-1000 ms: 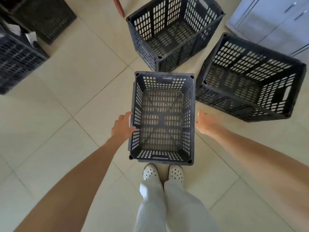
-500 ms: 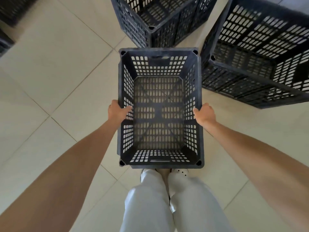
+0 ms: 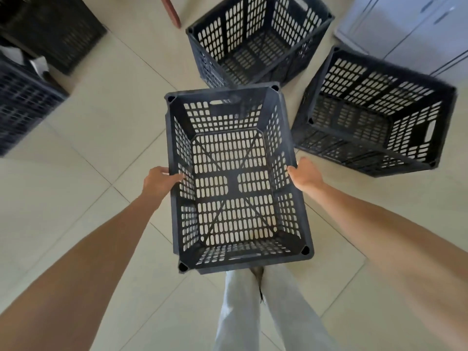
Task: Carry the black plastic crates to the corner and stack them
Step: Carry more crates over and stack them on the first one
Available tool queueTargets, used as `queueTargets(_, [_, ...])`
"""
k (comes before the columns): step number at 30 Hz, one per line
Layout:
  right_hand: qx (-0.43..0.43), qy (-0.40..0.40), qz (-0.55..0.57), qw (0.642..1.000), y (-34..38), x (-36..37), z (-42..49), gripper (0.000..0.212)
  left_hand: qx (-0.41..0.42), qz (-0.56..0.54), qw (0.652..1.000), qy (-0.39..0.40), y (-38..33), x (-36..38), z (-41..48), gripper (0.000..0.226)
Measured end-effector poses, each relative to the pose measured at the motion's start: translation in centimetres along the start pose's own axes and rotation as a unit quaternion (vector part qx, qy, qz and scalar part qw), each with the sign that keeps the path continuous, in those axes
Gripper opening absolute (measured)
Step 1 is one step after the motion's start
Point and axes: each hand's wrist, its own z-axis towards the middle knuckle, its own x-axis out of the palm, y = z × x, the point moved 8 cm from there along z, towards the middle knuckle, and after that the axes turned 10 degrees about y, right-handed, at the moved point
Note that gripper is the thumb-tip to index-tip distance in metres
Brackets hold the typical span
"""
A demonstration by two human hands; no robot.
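The left hand (image 3: 159, 181) and right hand (image 3: 305, 174) grasp the near crate's (image 3: 235, 259) side rims; two crates (image 3: 255, 39) stand beyond it.

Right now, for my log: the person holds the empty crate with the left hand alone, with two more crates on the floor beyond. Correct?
No: the head view shows both hands holding the crate, the left hand on its left wall, the right hand on its right wall. The rest is right.
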Motion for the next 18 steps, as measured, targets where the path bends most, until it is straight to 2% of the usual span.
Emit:
queueTargets(4, [-0.01,0.004,-0.007,1.0,2.5,-4.5,-5.1,0.014,0.022,0.048,0.999,0.01,-3.6,-4.9,-5.6,0.04])
queueTargets(7, [-0.019,0.006,-0.015,1.0,3.5,-8.7,-8.7,0.037,0.058,0.098,0.993,0.03,-7.3,-6.9,-9.7,0.039])
queueTargets(10, [-0.026,-0.006,-0.024,0.999,3.6,-12.9,-11.7,0.033,0.098,0.176,0.979,0.035,-11.2,-7.2,-13.0,0.039])
queueTargets(13, [-0.009,-0.008,-0.033,0.999,2.3,-16.3,-14.7,0.021,0.13,0.276,0.952,0.008,-15.1,-6.0,-16.4,0.04])
queueTargets(16, [0.013,-0.031,-0.029,0.999,-0.4,-19.4,-17.4,0.035,0.155,0.327,0.932,0.0,-18.5,-3.8,-19.4,0.036])
queueTargets(18, [0.033,-0.048,-0.027,0.998,-3.2,-21.2,-19.3,0.036,0.174,0.36,0.916,0.012,-20.8,-1.8,-21.4,0.036])
